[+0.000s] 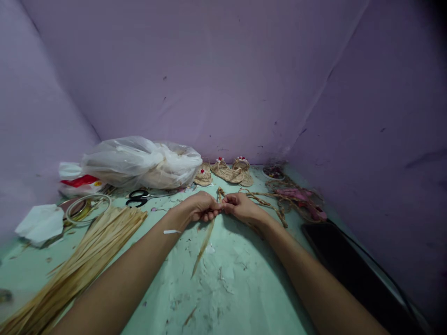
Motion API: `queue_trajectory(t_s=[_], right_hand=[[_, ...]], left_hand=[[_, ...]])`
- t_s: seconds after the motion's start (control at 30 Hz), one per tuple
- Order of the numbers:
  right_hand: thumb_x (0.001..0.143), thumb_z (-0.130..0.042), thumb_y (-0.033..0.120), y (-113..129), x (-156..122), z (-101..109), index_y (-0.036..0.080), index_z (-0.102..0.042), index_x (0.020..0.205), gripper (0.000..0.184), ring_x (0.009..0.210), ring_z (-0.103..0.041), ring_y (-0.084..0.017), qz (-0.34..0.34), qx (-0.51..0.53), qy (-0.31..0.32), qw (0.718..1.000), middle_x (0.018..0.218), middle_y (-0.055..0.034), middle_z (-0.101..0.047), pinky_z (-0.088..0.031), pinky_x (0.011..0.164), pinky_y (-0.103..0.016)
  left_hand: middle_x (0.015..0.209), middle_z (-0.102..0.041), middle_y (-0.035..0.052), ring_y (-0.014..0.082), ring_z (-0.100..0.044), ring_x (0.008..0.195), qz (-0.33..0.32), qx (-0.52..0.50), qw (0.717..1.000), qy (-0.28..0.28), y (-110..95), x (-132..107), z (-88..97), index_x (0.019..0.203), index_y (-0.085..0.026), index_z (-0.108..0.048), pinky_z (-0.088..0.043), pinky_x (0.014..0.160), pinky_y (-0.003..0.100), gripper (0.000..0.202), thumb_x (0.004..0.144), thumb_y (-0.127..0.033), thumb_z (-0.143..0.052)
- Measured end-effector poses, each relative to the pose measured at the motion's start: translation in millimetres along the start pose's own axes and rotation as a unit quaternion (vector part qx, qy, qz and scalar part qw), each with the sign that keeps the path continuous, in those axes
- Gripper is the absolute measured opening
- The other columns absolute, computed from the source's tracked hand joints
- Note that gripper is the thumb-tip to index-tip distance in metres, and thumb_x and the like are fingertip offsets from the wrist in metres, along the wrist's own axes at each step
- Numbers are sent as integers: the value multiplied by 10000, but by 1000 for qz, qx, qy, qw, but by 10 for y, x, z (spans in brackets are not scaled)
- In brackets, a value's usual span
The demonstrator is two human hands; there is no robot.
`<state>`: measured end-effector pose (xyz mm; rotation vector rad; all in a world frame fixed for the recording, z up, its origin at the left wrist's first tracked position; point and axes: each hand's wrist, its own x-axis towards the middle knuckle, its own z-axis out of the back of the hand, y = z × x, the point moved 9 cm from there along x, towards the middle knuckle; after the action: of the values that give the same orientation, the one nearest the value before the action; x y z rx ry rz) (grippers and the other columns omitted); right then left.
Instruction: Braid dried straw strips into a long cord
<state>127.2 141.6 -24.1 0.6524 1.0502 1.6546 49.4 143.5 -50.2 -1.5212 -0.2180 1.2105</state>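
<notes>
My left hand [203, 206] and my right hand [240, 205] meet at the middle of the table, thumbs and fingers pinched together. Between them they grip a short braid of dried plant fibre [220, 191], whose knotted end sticks up beyond the fingertips. A loose, pale fibre strip [203, 249] trails from below my left hand toward me. Just past my right wrist lie lengths of twisted brown cord [267, 201]. Small woven slippers [226, 173] with red and white beads rest behind the hands. The exact spot where the fingers press is partly hidden.
Left of my forearm lies a bundle of dried strips [101, 246]. Black-handled scissors [138, 198], tape rolls [89, 209] and a stuffed white plastic bag [139, 163] sit beyond it. A dark flat object [349, 270] with a cable lies right. Purple walls [223, 83] enclose the table.
</notes>
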Motion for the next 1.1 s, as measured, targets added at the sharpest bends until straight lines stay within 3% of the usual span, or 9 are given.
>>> queue_trajectory(t_s=[0.1,0.23,0.47,0.63,0.77,0.87,0.93,1.03,1.1], right_hand=[[647,-474,220,49,-24,31,142,-503,598,97,478,-354,-76,6,-97,-10,995,509,29,-449,-256,443,-193],[608,-478,195,148,-77,118,135,-576,584,118,494,-393,-90,0,-226,-44,973,499,8,-483,-248,451,-206],[590,-530,253,138,-182,206,110,-636,563,180,415,-340,-77,-144,-250,-45,957,430,-3,-435,-215,421,-222],[629,-506,210,409,-265,38,113,-676,654,197,512,-499,-146,-80,-349,-112,927,595,-112,-617,-251,463,-246],[668,-468,164,549,-373,-119,123,-687,721,229,586,-558,-186,-49,-397,-136,906,700,-152,-654,-279,499,-259],[655,-511,192,490,-377,-69,152,-681,686,178,578,-550,-174,-58,-352,-91,930,656,-108,-646,-288,489,-246],[652,-536,225,411,-344,94,165,-669,654,146,553,-530,-153,-70,-280,-88,953,600,-67,-623,-289,470,-228],[671,-526,200,256,-307,449,143,-637,708,130,546,-515,-121,-97,-112,-189,971,612,-46,-607,-330,478,-204],[680,-510,160,71,-263,410,126,-598,707,98,532,-516,-108,-143,56,-182,971,611,-43,-600,-374,495,-198]], left_hand=[[356,-390,-40,40,-307,279,22,60,997,-31,9,-15,14,484,-128,-449,-176,306,168,217,653,-233,-536],[337,-380,-46,38,-283,267,2,116,990,-77,-67,-35,48,477,-125,-465,-175,314,177,156,621,-161,-512],[318,-368,-44,29,-264,263,-9,56,994,-97,-80,-63,7,464,-114,-470,-159,318,170,134,597,-103,-463],[293,-352,-34,33,-258,246,-4,21,994,-106,-24,-77,14,404,-135,-396,-147,312,175,187,585,-96,-420],[282,-318,-45,41,-244,245,-22,29,993,-112,-47,-123,38,413,-139,-403,-144,312,182,155,555,-78,-404],[312,-334,-47,34,-244,260,-33,35,995,-93,-74,-137,37,429,-138,-403,-122,313,181,131,548,-94,-437],[333,-337,-51,24,-240,274,-36,16,997,-66,-85,-137,23,437,-140,-390,-105,317,175,139,547,-117,-471],[356,-334,-60,11,-237,292,-43,-30,998,-22,-99,-134,-5,452,-142,-376,-102,323,162,158,541,-141,-506],[369,-337,-60,10,-240,297,-43,-36,998,-9,-89,-125,0,460,-143,-376,-101,323,161,152,533,-146,-509]])
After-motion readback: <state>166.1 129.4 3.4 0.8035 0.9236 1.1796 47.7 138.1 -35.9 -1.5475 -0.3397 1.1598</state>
